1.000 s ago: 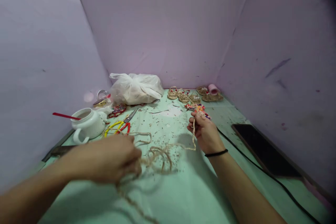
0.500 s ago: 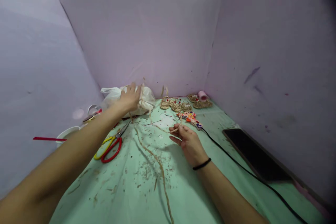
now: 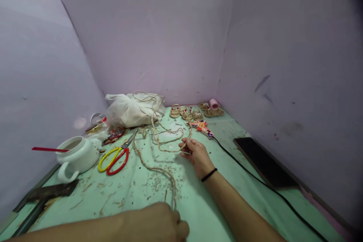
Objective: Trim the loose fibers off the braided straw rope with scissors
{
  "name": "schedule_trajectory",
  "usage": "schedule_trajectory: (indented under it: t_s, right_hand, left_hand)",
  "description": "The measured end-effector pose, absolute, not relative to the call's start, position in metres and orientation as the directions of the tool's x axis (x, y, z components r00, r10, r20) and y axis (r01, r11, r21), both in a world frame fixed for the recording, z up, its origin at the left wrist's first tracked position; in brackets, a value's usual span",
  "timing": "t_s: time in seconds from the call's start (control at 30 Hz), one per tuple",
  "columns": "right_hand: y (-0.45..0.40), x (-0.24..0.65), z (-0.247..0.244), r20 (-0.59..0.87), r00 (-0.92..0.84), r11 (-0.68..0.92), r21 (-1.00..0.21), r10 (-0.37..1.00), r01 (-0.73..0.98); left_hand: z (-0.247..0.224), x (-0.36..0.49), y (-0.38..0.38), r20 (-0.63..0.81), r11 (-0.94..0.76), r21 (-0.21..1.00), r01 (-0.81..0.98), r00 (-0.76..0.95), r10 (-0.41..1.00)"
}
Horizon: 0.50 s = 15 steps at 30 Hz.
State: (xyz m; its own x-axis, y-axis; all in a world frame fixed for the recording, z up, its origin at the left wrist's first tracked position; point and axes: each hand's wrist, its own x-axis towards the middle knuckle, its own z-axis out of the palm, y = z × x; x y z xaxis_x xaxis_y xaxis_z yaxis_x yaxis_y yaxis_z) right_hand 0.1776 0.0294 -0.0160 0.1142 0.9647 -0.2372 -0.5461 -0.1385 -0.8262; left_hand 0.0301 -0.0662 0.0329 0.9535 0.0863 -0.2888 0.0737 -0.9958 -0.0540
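Observation:
A long, thin twisted straw-coloured cord (image 3: 154,167) winds over the green cloth in loose loops. My right hand (image 3: 195,153) pinches one stretch of it between thumb and fingertips, near the middle of the table. At the bottom edge is my left hand (image 3: 161,221), back upward and fingers curled; the cord runs in under it, and the fingertips are hidden. Part of the cord lies across a white plastic bag (image 3: 130,111) at the back. Scissors (image 3: 117,160) with one yellow and one red handle lie left of the cord.
On the left stand a white teapot (image 3: 81,155) with a red stick on it and a dark hammer (image 3: 51,193). Small woven sandals (image 3: 186,113) and a pink roll (image 3: 213,104) sit at the back. A patterned glue gun (image 3: 204,130) trails a black cable. A dark phone (image 3: 263,162) lies right.
My left hand has come from above the white bag down to the bottom edge. More cord now lies in loops over the bag and table. My right hand keeps its pinch.

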Motion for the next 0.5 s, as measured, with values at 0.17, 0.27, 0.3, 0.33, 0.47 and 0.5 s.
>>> schedule_trajectory:
  t_s: [0.17, 0.27, 0.3, 0.33, 0.47, 0.5]
  right_hand:
    - [0.030, 0.176, -0.017, -0.242, 0.107, -0.147, -0.827, 0.964, -0.543]
    - [0.030, 0.173, -0.017, -0.247, 0.094, -0.157, -0.821, 0.965, -0.548]
    - [0.030, 0.172, -0.017, -0.245, 0.089, -0.157, -0.819, 0.965, -0.552]
    - [0.029, 0.172, -0.017, -0.241, 0.085, -0.155, -0.816, 0.967, -0.558]
    - [0.029, 0.173, -0.014, -0.214, 0.072, -0.131, -0.797, 0.974, -0.590]
    - [0.028, 0.174, -0.013, -0.207, 0.065, -0.127, -0.790, 0.976, -0.600]
  left_hand:
    - [0.110, -0.006, 0.026, -0.072, -0.713, -0.126, 0.690, 0.711, 0.700]
    - [0.172, -0.041, 0.080, 0.245, -0.382, -0.153, 0.911, 0.410, 0.879]
    - [0.187, -0.052, 0.092, 0.338, -0.266, -0.132, 0.955, 0.296, 0.894]
    - [0.197, -0.060, 0.100, 0.399, -0.172, -0.101, 0.980, 0.198, 0.895]
    - [0.179, -0.054, 0.095, 0.495, -0.108, 0.000, 0.994, 0.094, 0.864]
    - [0.162, -0.042, 0.086, 0.463, -0.180, 0.004, 0.984, 0.158, 0.872]
